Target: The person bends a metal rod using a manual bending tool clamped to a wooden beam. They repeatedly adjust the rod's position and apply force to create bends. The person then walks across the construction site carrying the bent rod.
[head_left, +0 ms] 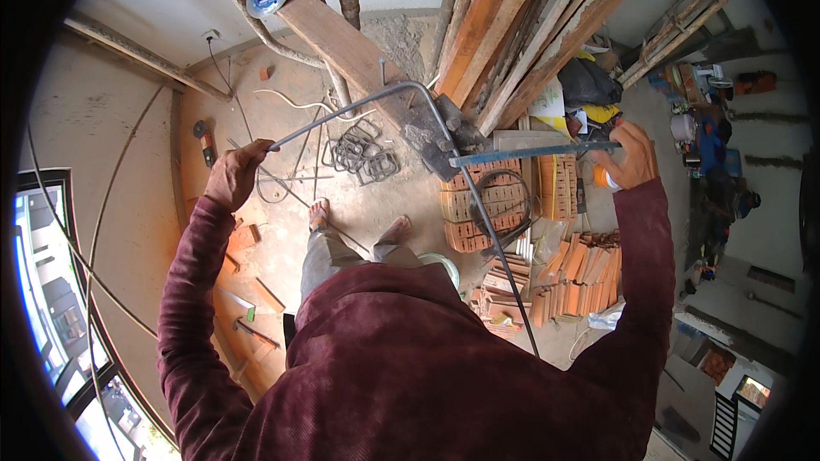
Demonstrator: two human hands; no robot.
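The bent rod [439,117], seen across the near end of the plank [333,38], is pinched at its left end by the left hand [237,175]; the blue bar [534,153] is clasped at its right end by the right hand [634,158]. Both are probably best kept level.

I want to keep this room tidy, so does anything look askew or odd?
Yes, mildly: the metal loops lie in a jumbled heap on the floor, and the orange slabs to your right lean askew, unlike the neatly stacked bricks. I see no clear spill.
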